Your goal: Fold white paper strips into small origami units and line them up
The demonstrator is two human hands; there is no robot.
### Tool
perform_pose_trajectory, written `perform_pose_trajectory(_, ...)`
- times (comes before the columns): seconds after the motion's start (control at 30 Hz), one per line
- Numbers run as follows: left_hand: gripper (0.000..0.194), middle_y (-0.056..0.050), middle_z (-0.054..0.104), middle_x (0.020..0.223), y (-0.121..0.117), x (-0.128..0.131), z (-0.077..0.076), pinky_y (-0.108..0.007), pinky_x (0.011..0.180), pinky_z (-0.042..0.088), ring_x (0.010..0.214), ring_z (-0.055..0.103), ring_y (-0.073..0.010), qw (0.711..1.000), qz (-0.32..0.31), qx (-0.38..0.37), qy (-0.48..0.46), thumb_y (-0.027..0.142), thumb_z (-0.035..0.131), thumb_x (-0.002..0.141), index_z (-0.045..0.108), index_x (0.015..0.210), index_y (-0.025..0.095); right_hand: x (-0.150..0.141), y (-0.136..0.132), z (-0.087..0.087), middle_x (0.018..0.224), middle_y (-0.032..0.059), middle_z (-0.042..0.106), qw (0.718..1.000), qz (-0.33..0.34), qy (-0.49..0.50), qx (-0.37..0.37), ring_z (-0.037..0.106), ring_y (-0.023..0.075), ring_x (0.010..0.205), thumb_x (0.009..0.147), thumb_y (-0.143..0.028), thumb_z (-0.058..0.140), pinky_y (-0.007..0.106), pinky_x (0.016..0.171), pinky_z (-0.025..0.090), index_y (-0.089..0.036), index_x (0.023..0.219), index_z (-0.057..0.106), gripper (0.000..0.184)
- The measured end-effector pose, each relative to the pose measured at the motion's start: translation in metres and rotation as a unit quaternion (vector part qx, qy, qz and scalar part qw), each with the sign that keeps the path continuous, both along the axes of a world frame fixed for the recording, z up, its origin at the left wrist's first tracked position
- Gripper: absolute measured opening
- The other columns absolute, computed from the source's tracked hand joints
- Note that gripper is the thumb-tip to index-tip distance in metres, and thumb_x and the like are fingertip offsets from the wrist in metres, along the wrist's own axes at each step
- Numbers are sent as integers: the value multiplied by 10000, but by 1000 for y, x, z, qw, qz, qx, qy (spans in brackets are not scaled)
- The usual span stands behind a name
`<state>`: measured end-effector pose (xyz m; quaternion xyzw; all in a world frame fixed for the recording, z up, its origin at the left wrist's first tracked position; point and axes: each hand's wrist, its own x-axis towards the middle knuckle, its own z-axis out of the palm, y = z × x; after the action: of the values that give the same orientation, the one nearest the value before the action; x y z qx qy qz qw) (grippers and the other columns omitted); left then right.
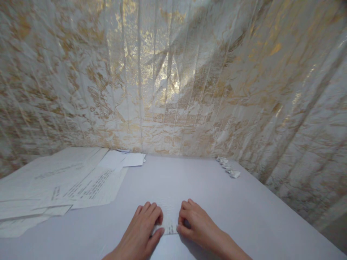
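Note:
A small white sheet of paper [169, 216] with printed lines lies on the pale table [244, 216], near the front edge. My left hand [143, 229] rests on its left side, fingers curled and thumb pinching the lower edge. On the paper's right side my right hand [193, 222] bends its fingers down, thumb at the lower right corner. Both hands grip the paper between them.
A spread of printed white sheets [67, 184] covers the left part of the table. Several small folded paper pieces [229, 168] sit in a row at the back right. A white and gold curtain [173, 79] hangs close behind and along the right.

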<state>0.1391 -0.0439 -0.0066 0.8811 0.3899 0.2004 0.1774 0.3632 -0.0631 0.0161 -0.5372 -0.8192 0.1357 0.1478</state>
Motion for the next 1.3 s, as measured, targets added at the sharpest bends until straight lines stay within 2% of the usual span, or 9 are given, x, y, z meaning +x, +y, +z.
perform_pose_trajectory(0.17, 151, -6, 611, 1011, -2, 2, 5, -389, 848, 364, 975, 519, -242, 1000, -11, -15, -13, 135, 551, 885, 575, 964, 261, -4, -2, 0, 906, 12, 659, 997, -49, 57, -26, 584, 214, 914, 774, -93, 743, 376, 940, 405, -197, 855, 655, 159)
perform_pose_trajectory(0.27, 151, -8, 611, 1019, -3, 2, 7, -392, 858, 363, 989, 523, -243, 1000, -10, -27, -13, 134, 560, 882, 591, 961, 260, -15, -3, -5, 962, 13, 646, 993, -75, 92, -24, 566, 228, 974, 772, -122, 770, 372, 912, 390, -200, 889, 642, 190)
perform_pose_trajectory(0.43, 152, -11, 615, 1021, -3, 4, 9, -395, 862, 360, 999, 523, -246, 999, -2, -40, -10, 122, 570, 866, 591, 946, 250, -23, -5, -11, 1003, 7, 621, 992, -69, 106, -24, 538, 235, 1007, 748, -86, 763, 375, 915, 364, -212, 933, 625, 263)
perform_pose_trajectory(0.7, 158, -9, 612, 1005, -2, 4, 9, -391, 856, 360, 987, 518, -244, 999, 2, -43, -12, 119, 570, 854, 594, 939, 250, 4, -1, 2, 1081, 34, 577, 992, -46, 59, -97, 494, 256, 1081, 698, -20, 654, 395, 962, 345, -219, 1029, 616, 388)
perform_pose_trajectory(0.83, 134, -8, 616, 993, -2, 3, 7, -381, 854, 363, 975, 522, -235, 999, -3, -35, -21, 123, 565, 874, 607, 928, 239, 16, 6, 4, 1040, 29, 572, 988, -31, 73, -131, 495, 264, 1070, 637, -39, 610, 431, 1011, 316, -216, 988, 617, 393)
perform_pose_trajectory(0.93, 103, -2, 624, 995, 0, 2, 3, -376, 849, 371, 976, 532, -235, 999, -10, -27, -23, 156, 666, 866, 626, 919, 236, 15, 9, 1, 951, 24, 563, 984, -19, 142, -102, 514, 239, 991, 629, -29, 527, 392, 954, 361, -206, 930, 597, 357)
perform_pose_trajectory(1.03, 173, -3, 639, 1007, 3, 2, 0, -369, 833, 385, 972, 547, -241, 1000, -14, -9, -13, 190, 803, 813, 658, 897, 232, 5, 4, -1, 927, 30, 566, 977, 9, 203, -68, 523, 220, 939, 660, -21, 473, 345, 864, 400, -203, 908, 582, 327)
perform_pose_trajectory(1.2, 100, -22, 667, 995, 4, 0, 1, -360, 804, 411, 945, 581, -244, 999, -35, 25, 24, 167, 771, 868, 687, 884, 217, -12, -6, -6, 973, 46, 598, 979, 58, 191, -43, 530, 221, 968, 764, -37, 534, 341, 867, 406, -192, 943, 598, 245)
perform_pose_trajectory(1.3, 70, -33, 677, 960, 4, -2, 1, -362, 768, 412, 894, 596, -247, 993, -57, 87, 46, 187, 743, 896, 683, 868, 211, -16, -7, -8, 992, 55, 616, 984, 63, 164, -30, 540, 225, 990, 776, -10, 568, 340, 876, 412, -181, 957, 615, 254)
